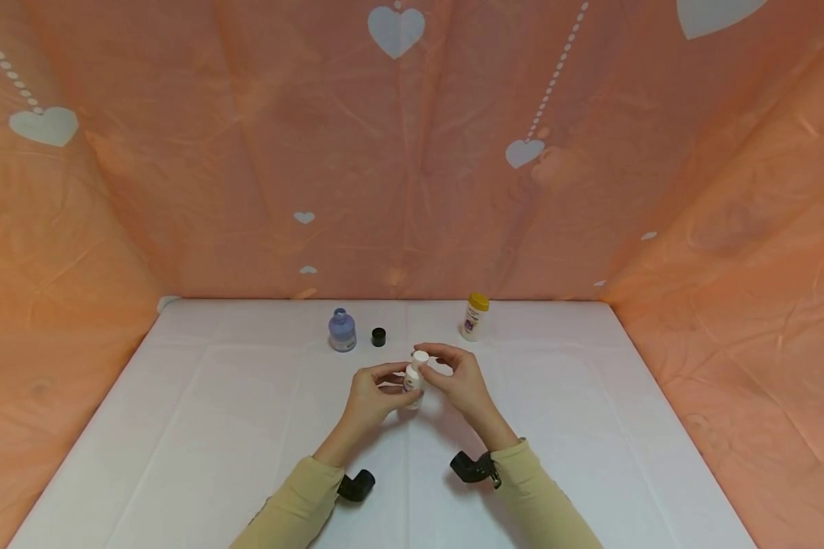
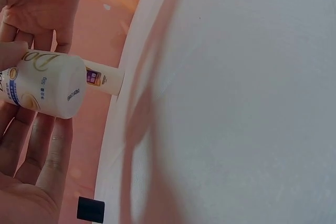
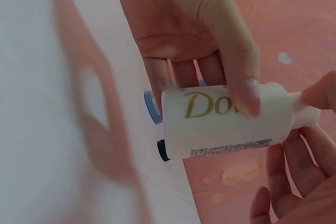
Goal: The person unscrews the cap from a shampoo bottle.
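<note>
Nearest the cam, bottom centre of the head view, are your two tan sleeves w/ the black wrist cam mounts; just above them your hands meet mid-frame over the white table point(image 1: 247, 427). Your left hand point(image 1: 369, 396) is wrapped round the body of the small white bottle point(image 1: 414, 385), thumb across the label and fingers behind it, as the right wrist view shows clearly. Your right hand point(image 1: 458, 379) pinches the bottle's white cap point(image 1: 421, 356) w/ fingertips, at the top end of the bottle. The bottle is held off the table, roughly upright, tilted a bit, centre of the frame. Further back, upper middle of the table: a pale blue bottle point(image 1: 342, 329) w/ no cap on it, a small black cap point(image 1: 378, 337) just right of it, and a yellow-capped bottle point(image 1: 475, 316) standing upright towards the right, well apart from your hands. Peach cloth w/ white hearts point(image 1: 396, 30) fills the upper frame.
</note>
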Tool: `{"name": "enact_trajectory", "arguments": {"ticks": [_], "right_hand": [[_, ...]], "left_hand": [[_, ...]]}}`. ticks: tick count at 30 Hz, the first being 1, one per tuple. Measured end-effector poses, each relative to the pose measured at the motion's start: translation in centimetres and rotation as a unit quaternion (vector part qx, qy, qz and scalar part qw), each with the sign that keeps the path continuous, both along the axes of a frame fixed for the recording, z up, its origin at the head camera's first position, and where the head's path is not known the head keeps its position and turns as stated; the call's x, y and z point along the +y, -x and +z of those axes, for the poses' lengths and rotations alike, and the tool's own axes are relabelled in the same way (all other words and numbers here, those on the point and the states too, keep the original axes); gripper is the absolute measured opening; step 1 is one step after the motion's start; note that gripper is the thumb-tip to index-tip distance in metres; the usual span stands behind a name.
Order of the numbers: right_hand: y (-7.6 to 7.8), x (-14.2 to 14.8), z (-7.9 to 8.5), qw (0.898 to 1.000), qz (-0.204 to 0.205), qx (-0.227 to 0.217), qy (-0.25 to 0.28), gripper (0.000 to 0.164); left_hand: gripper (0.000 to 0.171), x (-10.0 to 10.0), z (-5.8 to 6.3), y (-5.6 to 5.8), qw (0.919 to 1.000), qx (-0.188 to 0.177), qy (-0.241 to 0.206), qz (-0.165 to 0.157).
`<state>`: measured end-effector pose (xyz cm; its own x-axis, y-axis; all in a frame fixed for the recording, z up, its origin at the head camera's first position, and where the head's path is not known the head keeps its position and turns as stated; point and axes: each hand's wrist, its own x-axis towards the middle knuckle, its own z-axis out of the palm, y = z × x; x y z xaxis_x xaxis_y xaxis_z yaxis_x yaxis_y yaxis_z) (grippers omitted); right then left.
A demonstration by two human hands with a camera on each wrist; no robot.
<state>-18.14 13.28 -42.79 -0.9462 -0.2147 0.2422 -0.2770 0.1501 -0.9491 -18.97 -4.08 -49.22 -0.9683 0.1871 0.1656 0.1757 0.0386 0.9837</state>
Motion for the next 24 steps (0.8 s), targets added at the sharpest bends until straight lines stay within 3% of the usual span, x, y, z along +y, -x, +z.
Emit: {"name": "enact_trajectory", "arguments": {"ticks": [5, 14, 21, 24], "right_hand": [[0.1, -0.2, -0.2, 1.000, -0.002, 0.003, 0.027, 0.031], [0.0, -1.1, -0.5, 0.996, -0.063, -0.008, 0.070, 0.039], [-0.1, -1.4, -0.5, 0.993, -0.087, -0.013, 0.073, 0.031], [-0.2, -1.4, -0.5, 0.993, -0.098, -0.017, 0.059, 0.028]], "left_hand": [[0.042, 0.1, 0.0, 0.1, 0.9999, 0.014, -0.005, -0.002], [0.041, 0.5, 0.3, -0.1, 0.9998, 0.019, 0.005, 0.007], [0.038, 0.6, 3.0, -1.5, 0.9996, 0.027, 0.003, 0.008], [0.039, 0.6, 3.2, -1.7, 0.9997, 0.020, 0.008, 0.007]]}}
